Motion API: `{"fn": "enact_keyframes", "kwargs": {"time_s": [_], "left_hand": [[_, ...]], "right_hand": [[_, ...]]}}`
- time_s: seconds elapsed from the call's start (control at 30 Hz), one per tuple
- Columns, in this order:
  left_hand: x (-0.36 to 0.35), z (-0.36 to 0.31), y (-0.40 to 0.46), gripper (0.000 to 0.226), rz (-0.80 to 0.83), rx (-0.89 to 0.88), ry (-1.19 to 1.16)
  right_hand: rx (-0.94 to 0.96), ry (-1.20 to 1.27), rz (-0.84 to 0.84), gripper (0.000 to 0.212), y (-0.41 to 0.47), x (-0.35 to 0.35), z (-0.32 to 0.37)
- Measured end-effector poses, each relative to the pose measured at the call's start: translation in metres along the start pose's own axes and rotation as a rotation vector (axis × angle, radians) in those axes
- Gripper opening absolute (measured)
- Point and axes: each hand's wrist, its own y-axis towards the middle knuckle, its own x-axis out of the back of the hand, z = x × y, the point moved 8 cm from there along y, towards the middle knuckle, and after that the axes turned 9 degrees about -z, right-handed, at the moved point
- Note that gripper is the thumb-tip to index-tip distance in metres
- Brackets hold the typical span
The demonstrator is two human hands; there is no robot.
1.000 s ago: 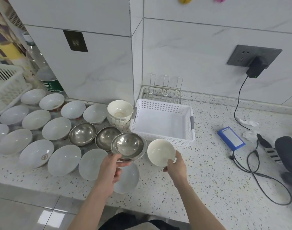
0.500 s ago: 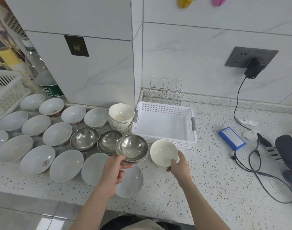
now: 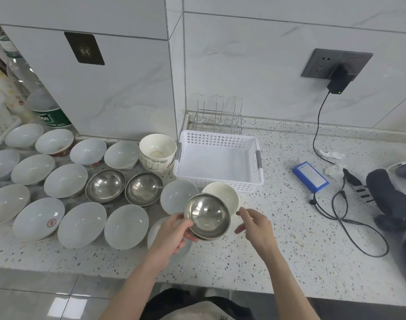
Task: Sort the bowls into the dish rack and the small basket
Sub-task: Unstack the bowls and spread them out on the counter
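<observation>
My left hand grips a steel bowl by its left rim, lifted above the counter; a second rim shows under it. My right hand hovers just right of that bowl with its fingers spread, holding nothing. A cream bowl sits on the counter behind the steel one, partly hidden. Just beyond is the small white basket, empty, and behind it the wire dish rack against the wall. Two steel bowls and several white bowls cover the counter to the left.
Stacked cream bowls stand left of the basket. A blue battery pack, a black cable and a plugged-in charger lie to the right, with dark fabric at the far right. A water bottle stands at the back left.
My right hand has let go of the cream bowl, which now rests in front of the basket. My left hand has carried the steel bowl rightward, towards my right hand.
</observation>
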Motion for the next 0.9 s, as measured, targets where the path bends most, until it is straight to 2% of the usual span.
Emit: {"fn": "enact_keyframes", "kwargs": {"time_s": [0.07,0.13,0.47,0.67,0.8,0.9], "left_hand": [[-0.012,0.005,-0.003,0.020,0.047,0.003,0.011],[-0.020,0.010,-0.005,0.025,0.074,0.006,0.025],[-0.044,0.039,-0.018,0.045,0.112,0.052,0.205],[-0.034,0.043,-0.022,0.079,-0.027,-0.056,0.519],[-0.024,0.036,-0.021,0.081,-0.147,-0.120,0.660],[-0.022,0.035,-0.020,0.080,-0.175,-0.119,0.693]], "right_hand": [[0.016,0.026,0.137,0.028,-0.011,-0.002,0.000],[0.013,0.042,0.199,0.023,-0.019,-0.001,-0.002],[0.008,-0.126,0.138,0.008,-0.024,0.010,-0.030],[0.042,-0.176,0.137,0.005,-0.021,0.007,-0.040],[0.062,-0.246,0.150,0.008,-0.019,-0.001,-0.042],[0.074,-0.283,0.144,0.009,-0.018,-0.006,-0.042]]}}
